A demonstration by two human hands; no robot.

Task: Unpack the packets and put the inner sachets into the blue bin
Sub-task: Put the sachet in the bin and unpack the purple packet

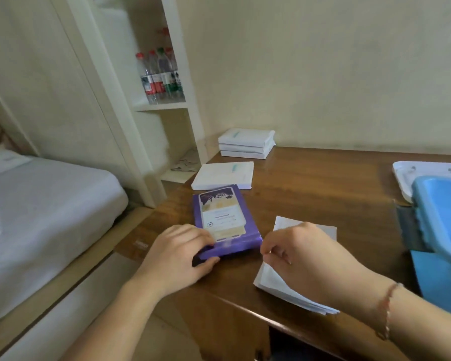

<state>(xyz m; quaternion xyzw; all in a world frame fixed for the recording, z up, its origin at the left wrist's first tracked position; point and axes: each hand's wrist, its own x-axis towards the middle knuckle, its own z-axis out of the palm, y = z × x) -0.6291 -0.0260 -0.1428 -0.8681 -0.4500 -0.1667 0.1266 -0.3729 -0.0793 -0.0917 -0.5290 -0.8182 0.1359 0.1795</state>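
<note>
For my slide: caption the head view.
Left hand steadies purple packet while right hand pinches its corner.

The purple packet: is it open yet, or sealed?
Cannot tell for sure. The purple packet lies flat, looking whole; the right hand pinches at its near corner, hiding it.

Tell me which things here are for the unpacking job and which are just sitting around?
For the job:
purple packet, held by the left hand
right hand, fingers pinching at the packet's corner
white sachets under the right hand
white packs stacked at the back
blue bin

Lying about:
water bottles on the shelf
bed
</note>
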